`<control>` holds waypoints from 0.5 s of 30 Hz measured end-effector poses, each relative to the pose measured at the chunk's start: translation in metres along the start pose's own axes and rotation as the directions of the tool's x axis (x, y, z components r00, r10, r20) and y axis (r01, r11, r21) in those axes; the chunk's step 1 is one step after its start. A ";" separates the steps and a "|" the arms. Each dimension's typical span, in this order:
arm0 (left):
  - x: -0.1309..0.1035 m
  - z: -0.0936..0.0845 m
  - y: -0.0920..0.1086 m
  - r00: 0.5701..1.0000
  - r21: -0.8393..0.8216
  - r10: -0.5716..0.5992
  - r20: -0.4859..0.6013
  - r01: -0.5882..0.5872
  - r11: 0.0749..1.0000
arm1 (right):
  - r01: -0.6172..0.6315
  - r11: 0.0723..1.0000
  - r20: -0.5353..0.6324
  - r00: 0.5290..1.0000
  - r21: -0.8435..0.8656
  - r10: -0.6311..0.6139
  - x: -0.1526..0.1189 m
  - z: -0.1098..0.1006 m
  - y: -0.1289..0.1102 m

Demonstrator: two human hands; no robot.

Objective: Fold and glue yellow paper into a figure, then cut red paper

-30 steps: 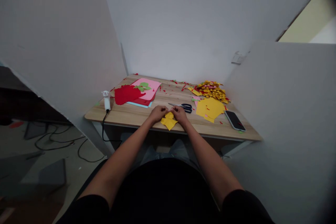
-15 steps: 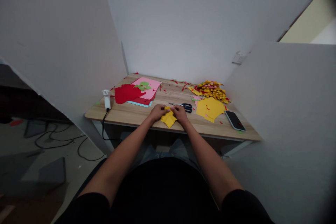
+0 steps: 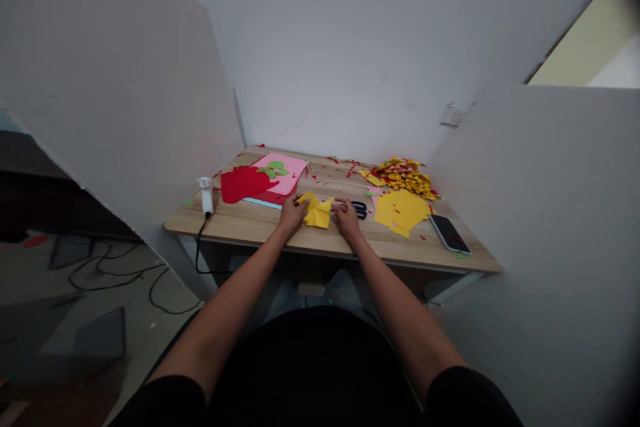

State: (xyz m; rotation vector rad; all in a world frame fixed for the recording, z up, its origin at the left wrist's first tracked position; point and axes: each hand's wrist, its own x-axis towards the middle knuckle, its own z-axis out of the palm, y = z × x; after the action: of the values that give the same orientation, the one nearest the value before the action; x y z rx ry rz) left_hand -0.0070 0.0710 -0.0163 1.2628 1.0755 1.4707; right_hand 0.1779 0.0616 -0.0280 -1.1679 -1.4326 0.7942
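A creased yellow paper [image 3: 318,212] is held up between my two hands near the table's front edge. My left hand [image 3: 293,213] pinches its left side, fingers closed. At its right corner my right hand [image 3: 346,216] is closed on the paper, thumb and finger together. Scissors with dark handles [image 3: 359,209] lie just behind and right of my right hand, their blades mostly hidden. Flat yellow paper pieces [image 3: 404,209] are to the right, with a heap of folded yellow and red paper [image 3: 407,175] behind them.
Red paper [image 3: 246,183] and pink sheets [image 3: 287,170] with green cutouts [image 3: 274,168] lie at the back left of the table [image 3: 240,227]. A white corded tool [image 3: 206,195] stands at the left edge. A phone [image 3: 449,233] rests at the right. Panels flank both sides.
My hands have moved apart, and the yellow paper between them is spread wider and raised, its lower point no longer hanging toward me. The view has tilted slightly upward.
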 end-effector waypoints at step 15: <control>-0.004 -0.003 0.005 0.929 -0.062 -0.087 0.359 0.117 0.991 | -0.122 0.960 -0.047 0.989 0.251 0.138 0.004 -0.011 0.013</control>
State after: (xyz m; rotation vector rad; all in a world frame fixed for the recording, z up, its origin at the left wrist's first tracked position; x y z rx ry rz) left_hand -0.0104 0.0654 -0.0129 1.3309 0.8161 1.1398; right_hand 0.1916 0.0678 -0.0368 -1.0914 -1.1744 0.9885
